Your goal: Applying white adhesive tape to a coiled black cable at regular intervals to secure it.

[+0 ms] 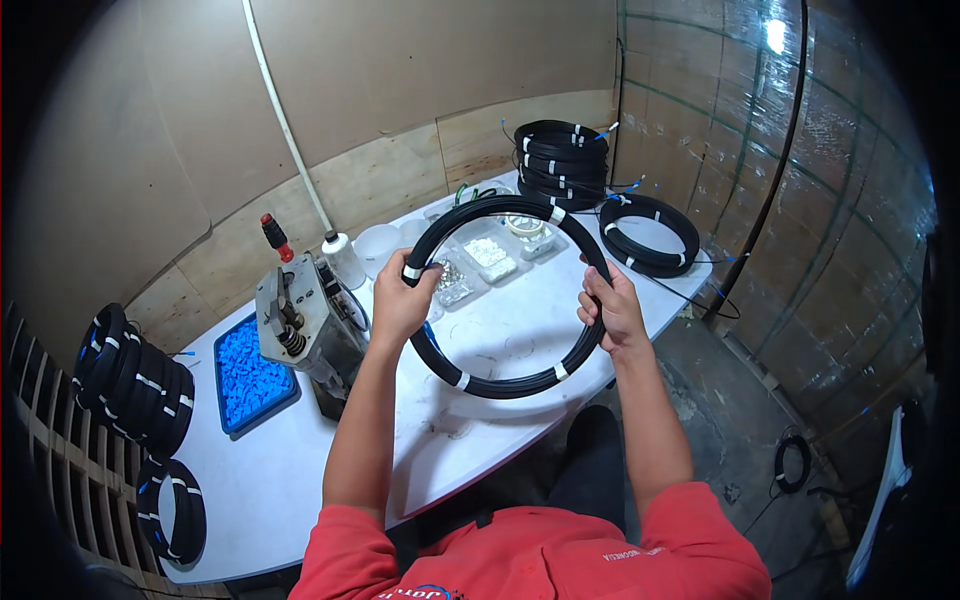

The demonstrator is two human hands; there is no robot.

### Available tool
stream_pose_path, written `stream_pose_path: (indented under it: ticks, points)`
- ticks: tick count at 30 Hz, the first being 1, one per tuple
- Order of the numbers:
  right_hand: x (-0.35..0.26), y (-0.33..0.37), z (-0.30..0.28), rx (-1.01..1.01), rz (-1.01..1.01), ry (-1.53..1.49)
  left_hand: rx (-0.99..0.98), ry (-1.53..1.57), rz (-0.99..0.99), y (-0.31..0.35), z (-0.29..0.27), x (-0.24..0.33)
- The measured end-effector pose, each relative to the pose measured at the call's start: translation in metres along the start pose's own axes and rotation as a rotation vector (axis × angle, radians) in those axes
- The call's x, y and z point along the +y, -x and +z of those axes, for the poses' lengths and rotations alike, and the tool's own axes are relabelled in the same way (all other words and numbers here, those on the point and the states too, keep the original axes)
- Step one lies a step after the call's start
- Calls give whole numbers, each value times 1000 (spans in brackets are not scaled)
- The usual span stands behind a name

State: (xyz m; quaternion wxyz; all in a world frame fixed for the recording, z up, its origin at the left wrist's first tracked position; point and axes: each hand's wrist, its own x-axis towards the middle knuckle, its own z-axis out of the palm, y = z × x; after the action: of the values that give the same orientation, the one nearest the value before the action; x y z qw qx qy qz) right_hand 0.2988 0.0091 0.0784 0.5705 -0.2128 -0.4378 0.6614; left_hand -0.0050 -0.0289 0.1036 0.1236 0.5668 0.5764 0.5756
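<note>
A coil of black cable [512, 387], bound with several white tape bands, is held up over the white table in both hands. My left hand [405, 300] is closed round its left side, the thumb beside a white band. On the opposite side, my right hand [615, 308] grips the ring with curled fingers. Through the ring show a clear tray of white pieces [489, 257], a tray of small metal parts [455, 281] and a roll of tape [524, 225]. A bit of blue [430, 333] shows by the coil's left side.
A bench machine [310, 310] with a red-and-black-handled tool stands left, beside a tray of blue pieces [250, 375] and a white bottle [342, 260]. Stacked cable coils [562, 165] rise at the back; another coil [650, 235] lies right. More coils [135, 385] sit far left.
</note>
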Motion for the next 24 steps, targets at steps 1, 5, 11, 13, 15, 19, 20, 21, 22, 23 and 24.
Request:
stream_pose_path:
  ticks: [1, 5, 11, 13, 15, 19, 20, 21, 22, 23, 24]
  points:
    - [1, 1, -4, -13, -9, 2, -21, 52, -13, 2, 1, 1]
    - [0, -4, -6, -13, -16, -20, -106, 152, -128, 9, -1, 3]
    - [1, -4, -4, 12, -13, -62, -121, 568, -242, 29, 3, -16]
    - [2, -4, -5, 42, -2, -89, -174, 574, -345, 39, -3, -21]
    - [4, -6, -8, 49, -2, -101, -229, 576, -446, 47, -4, -23]
    - [15, -19, -24, 75, 0, -136, -224, 521, -242, 58, 3, -25]
    - [20, -24, -28, 108, -13, -127, -235, 524, -244, 58, 7, -23]
    - [28, -25, -33, 156, 6, -112, -214, 501, -163, 59, 12, -20]
    - [32, -29, -32, 191, 27, -98, -182, 474, -78, 56, 13, -17]
    - [35, -27, -34, 194, 53, -93, -165, 444, -55, 54, 15, -13]
    - [38, -22, -37, 179, 85, -64, -167, 447, -52, 48, 16, -14]
